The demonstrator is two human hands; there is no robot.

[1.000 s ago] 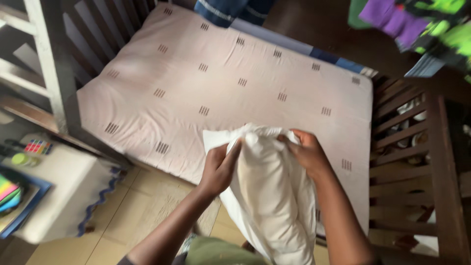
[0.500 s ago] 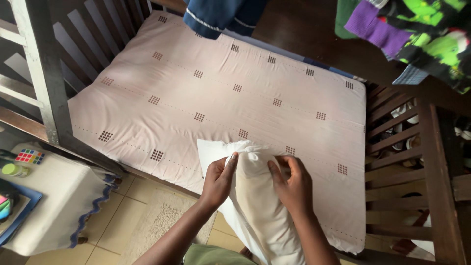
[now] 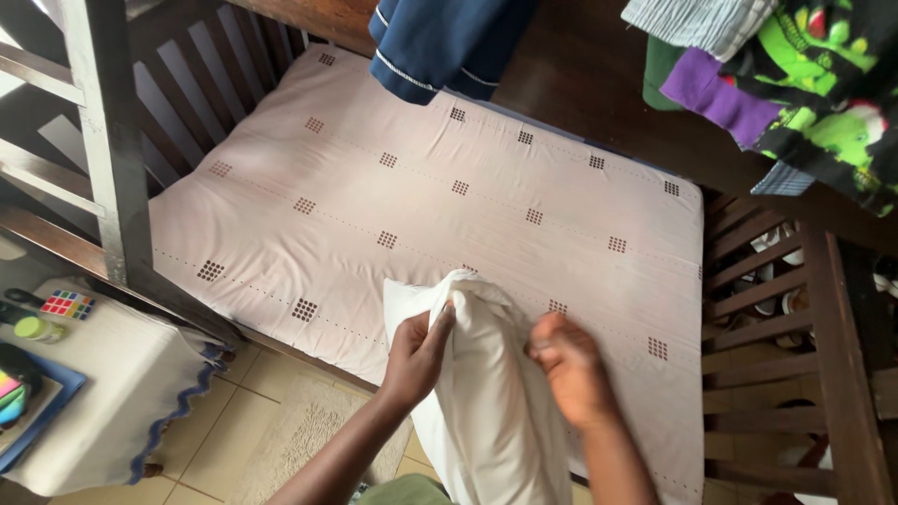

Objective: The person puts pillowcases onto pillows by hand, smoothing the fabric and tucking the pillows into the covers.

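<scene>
At the bottom centre of the frame a white pillow (image 3: 491,411) stands on end against the near edge of the cot mattress (image 3: 421,215). The left hand (image 3: 418,351) pinches the loose white pillowcase (image 3: 468,299) at its open top, fingers closed on the cloth. The right hand (image 3: 569,367) is blurred; it seems curled against the pillow's right side, though whether it grips I cannot tell. I judge the step to be working the case over the pillow's end; that calls for a firm hold on both edges. To the left is a cloth-covered tabletop (image 3: 103,374); clothes (image 3: 786,65) hang at upper right.
</scene>
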